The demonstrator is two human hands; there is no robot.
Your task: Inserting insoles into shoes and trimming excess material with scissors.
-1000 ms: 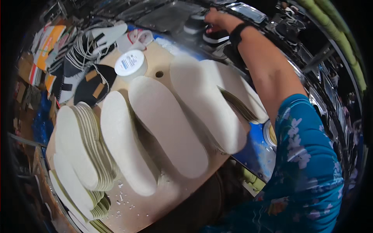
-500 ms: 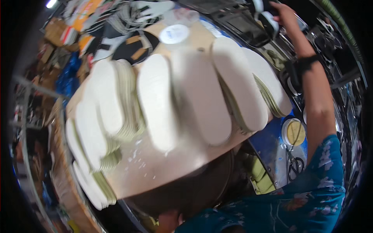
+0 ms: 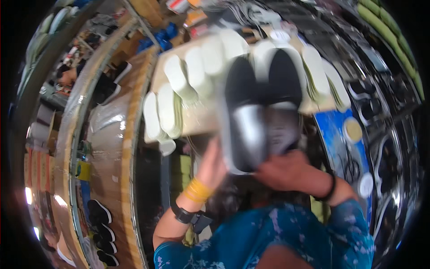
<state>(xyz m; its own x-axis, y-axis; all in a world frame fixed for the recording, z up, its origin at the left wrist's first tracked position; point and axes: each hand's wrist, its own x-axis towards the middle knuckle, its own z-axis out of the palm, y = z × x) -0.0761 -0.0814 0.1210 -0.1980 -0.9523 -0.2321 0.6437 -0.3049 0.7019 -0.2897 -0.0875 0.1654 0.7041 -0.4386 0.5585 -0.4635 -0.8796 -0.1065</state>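
Observation:
A pair of black shoes is held up in front of me, toes pointing away, the left shoe [image 3: 242,83] showing a white sole edge and the right shoe [image 3: 285,76] beside it. Both are smeared by motion, with shiny grey openings. My left hand [image 3: 214,162] is closed on the left shoe's heel end, its fingers partly hidden. At the heel of the right shoe, my right hand [image 3: 286,172] is closed around it. Behind the shoes, stacks of white insoles [image 3: 177,74] with greenish edges stand on the tan tabletop [image 3: 197,119].
Scissors [image 3: 351,169] and a round tub [image 3: 353,130] rest on a blue surface at the right. Racks of shoes [image 3: 367,105] line the far right. On the left is a plastic-wrapped shelf [image 3: 107,166], with several black shoes [image 3: 105,233] low beside it.
My right hand has come back from the rack at the upper right. A pair of black shoes is now in both hands, over the near edge of the table. The view has swung left.

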